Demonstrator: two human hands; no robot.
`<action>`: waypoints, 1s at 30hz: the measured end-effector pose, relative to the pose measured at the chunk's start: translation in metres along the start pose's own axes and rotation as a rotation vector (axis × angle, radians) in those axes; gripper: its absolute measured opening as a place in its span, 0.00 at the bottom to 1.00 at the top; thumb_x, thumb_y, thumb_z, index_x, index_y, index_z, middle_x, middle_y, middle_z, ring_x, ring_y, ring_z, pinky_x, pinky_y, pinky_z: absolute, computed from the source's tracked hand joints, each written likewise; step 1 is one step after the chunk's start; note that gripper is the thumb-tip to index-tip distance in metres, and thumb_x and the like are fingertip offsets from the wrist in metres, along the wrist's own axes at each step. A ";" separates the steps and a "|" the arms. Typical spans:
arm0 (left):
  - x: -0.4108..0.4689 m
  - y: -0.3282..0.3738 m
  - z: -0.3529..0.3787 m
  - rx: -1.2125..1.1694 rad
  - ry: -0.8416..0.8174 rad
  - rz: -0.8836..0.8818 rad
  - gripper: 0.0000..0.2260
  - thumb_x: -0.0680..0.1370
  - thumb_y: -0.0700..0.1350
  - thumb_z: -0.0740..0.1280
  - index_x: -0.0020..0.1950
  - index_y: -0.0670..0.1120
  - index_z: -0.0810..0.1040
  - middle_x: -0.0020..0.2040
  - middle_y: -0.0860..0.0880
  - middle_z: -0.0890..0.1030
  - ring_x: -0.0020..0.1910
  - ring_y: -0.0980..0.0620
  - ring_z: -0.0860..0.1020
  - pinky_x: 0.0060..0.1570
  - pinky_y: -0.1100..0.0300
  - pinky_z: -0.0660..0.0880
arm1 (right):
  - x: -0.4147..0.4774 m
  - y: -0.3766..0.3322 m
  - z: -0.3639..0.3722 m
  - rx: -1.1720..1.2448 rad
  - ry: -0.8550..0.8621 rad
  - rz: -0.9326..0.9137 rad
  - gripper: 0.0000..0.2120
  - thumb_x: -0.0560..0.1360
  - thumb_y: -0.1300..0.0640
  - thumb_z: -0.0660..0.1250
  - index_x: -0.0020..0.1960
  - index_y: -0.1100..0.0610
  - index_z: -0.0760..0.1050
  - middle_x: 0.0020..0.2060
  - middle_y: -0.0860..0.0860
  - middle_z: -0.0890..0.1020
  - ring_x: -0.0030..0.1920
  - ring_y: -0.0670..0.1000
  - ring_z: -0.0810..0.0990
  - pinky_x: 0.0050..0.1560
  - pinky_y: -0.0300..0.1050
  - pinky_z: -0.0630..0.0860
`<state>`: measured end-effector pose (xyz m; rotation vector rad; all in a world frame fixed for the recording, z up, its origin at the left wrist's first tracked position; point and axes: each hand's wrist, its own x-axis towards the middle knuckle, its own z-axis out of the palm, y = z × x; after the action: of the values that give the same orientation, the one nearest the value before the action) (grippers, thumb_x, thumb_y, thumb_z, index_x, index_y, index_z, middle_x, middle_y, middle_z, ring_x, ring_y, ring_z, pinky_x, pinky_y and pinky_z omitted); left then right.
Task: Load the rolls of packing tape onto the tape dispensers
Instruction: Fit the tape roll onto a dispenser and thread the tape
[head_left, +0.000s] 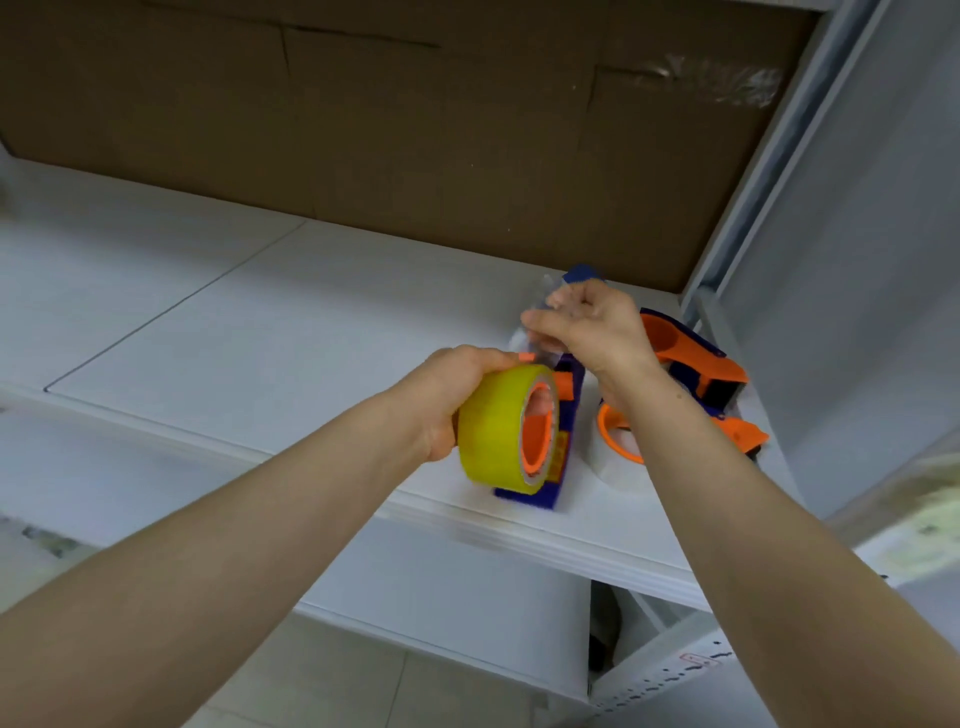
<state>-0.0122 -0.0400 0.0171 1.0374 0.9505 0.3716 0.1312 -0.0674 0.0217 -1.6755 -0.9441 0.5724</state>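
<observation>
Head view: our left hand (447, 402) wraps around the yellow tape roll (493, 431) seated on the blue dispenser (569, 415); our right hand (592, 322) pinches the clear tape end (519, 340) just above that dispenser. We should hold it taut and straight while threading it through.

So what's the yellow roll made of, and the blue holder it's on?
Yellow roll: looks like glossy plastic tape, since its smooth face shines and seems slightly see-through. Blue holder: probably hard moulded plastic, going by its smooth, solid colour.
</observation>
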 end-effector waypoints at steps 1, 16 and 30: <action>-0.001 -0.002 0.001 0.040 0.028 0.074 0.18 0.76 0.46 0.67 0.64 0.41 0.74 0.54 0.42 0.80 0.44 0.47 0.79 0.46 0.54 0.76 | 0.000 -0.003 0.000 0.007 0.009 -0.025 0.11 0.67 0.62 0.74 0.40 0.55 0.71 0.40 0.57 0.81 0.44 0.57 0.82 0.48 0.52 0.80; -0.002 -0.051 0.022 0.117 0.444 0.472 0.20 0.70 0.52 0.72 0.59 0.45 0.80 0.44 0.53 0.80 0.51 0.49 0.81 0.56 0.50 0.77 | -0.023 0.009 -0.003 -0.310 0.163 -0.134 0.15 0.66 0.58 0.76 0.36 0.48 0.69 0.35 0.49 0.79 0.41 0.53 0.81 0.47 0.54 0.80; 0.003 -0.054 0.031 0.447 0.388 0.616 0.06 0.74 0.53 0.67 0.47 0.58 0.84 0.43 0.55 0.85 0.43 0.51 0.80 0.44 0.54 0.77 | -0.024 0.024 -0.001 -0.787 0.220 -0.215 0.06 0.76 0.59 0.61 0.53 0.57 0.72 0.44 0.54 0.81 0.44 0.56 0.79 0.38 0.48 0.75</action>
<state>0.0060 -0.0816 -0.0257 1.7139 1.0684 0.9239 0.1250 -0.0905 -0.0028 -2.2204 -1.2545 -0.1688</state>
